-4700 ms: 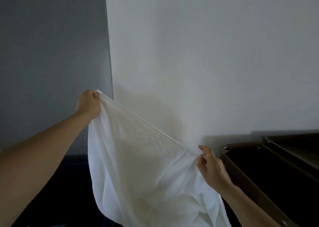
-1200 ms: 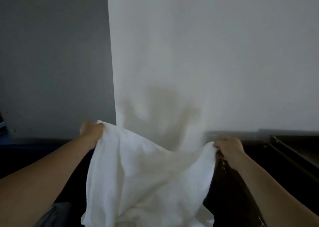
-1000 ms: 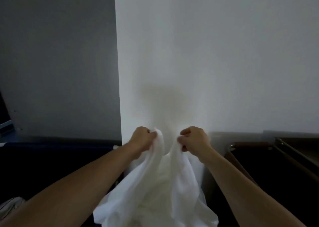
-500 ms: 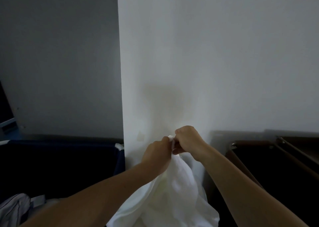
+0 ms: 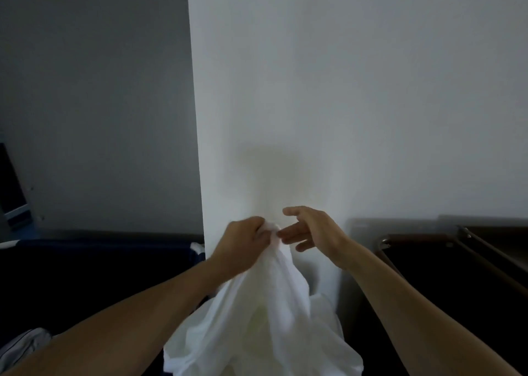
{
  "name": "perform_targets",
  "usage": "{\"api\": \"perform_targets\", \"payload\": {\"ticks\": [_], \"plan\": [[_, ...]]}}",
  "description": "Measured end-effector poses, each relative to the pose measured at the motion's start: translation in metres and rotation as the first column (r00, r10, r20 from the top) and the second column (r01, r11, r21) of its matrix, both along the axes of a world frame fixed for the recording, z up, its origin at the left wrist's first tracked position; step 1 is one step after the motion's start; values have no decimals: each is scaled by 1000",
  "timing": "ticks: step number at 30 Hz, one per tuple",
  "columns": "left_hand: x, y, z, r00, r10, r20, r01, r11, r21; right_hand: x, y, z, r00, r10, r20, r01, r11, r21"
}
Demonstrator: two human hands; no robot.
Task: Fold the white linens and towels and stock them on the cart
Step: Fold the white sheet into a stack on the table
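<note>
Left hand [image 5: 243,244]: fingers clamp the bunched top edge of the white linen [image 5: 265,318], so it hangs doubled in mid-air before the wall corner. Right hand [image 5: 311,232] just beside it, fingers wide, holding nothing, probably ready to catch the lower fold. Cart [image 5: 428,261] at right.

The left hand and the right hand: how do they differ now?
The left hand is curled; the right hand has straight fingers. The left hand grips the top of the white linen; the right hand holds nothing. Both are raised close together before the wall.
</note>
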State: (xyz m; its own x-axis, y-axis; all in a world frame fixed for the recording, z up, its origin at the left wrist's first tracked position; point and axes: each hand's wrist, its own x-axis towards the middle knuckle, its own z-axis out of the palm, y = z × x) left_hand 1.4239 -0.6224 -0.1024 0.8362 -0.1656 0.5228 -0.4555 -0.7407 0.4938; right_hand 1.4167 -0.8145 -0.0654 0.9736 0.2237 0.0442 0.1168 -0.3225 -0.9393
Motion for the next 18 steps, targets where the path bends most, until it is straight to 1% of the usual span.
{"api": "perform_targets", "payload": {"ticks": [1, 2, 3, 4, 5, 6, 8, 9, 10, 11, 12, 14, 15, 16, 18], "plan": [[1, 7, 8, 1000, 13, 3, -13, 995, -96, 3, -6, -4, 997, -29, 72, 32, 999, -33], [0, 12, 17, 1000, -4, -21, -1, 970, -244, 7, -12, -8, 987, -55, 153, 75, 989, -124], [-2, 16, 29, 996, -73, -52, 44, 901, -433, 9, -18, -11, 972, -54, 227, 112, 961, -252], [-5, 19, 42, 984, -163, -67, 89, 788, -609, 10, -21, -14, 961, -33, 276, 132, 928, -350], [-7, 21, 55, 971, -231, -57, 117, 675, -728, 11, -22, -16, 955, -8, 298, 129, 911, -390], [-9, 25, 67, 961, -273, -35, 138, 586, -798, 12, -23, -18, 950, 19, 312, 105, 920, -378], [-13, 34, 89, 935, -355, 10, 179, 448, -876, 14, -21, -19, 939, 84, 334, 25, 950, -310], [-14, 39, 99, 921, -388, 25, 193, 399, -897, 15, -19, -20, 941, 112, 320, -13, 956, -295], [-14, 44, 108, 919, -393, 39, 202, 382, -902, 16, -15, -21, 946, 138, 293, -49, 956, -289], [-13, 48, 115, 928, -371, 41, 198, 398, -896, 16, -11, -23, 953, 156, 259, -75, 952, -296], [-11, 51, 120, 949, -315, 30, 179, 458, -870, 17, -7, -27, 959, 168, 229, -94, 948, -303], [-6, 55, 121, 987, -163, 5, 110, 638, -762, 19, -3, -32, 958, 178, 224, -92, 933, -347], [-3, 56, 118, 995, -96, -9, 62, 711, -701, 19, -3, -36, 956, 177, 235, -81, 926, -368], [1, 58, 114, 999, -50, -20, 25, 756, -654, 20, -4, -40, 956, 174, 236, -75, 922, -379], [8, 66, 103, 999, 15, -30, -31, 781, -624, 19, -10, -52, 973, 171, 154, -96, 910, -404]]}}
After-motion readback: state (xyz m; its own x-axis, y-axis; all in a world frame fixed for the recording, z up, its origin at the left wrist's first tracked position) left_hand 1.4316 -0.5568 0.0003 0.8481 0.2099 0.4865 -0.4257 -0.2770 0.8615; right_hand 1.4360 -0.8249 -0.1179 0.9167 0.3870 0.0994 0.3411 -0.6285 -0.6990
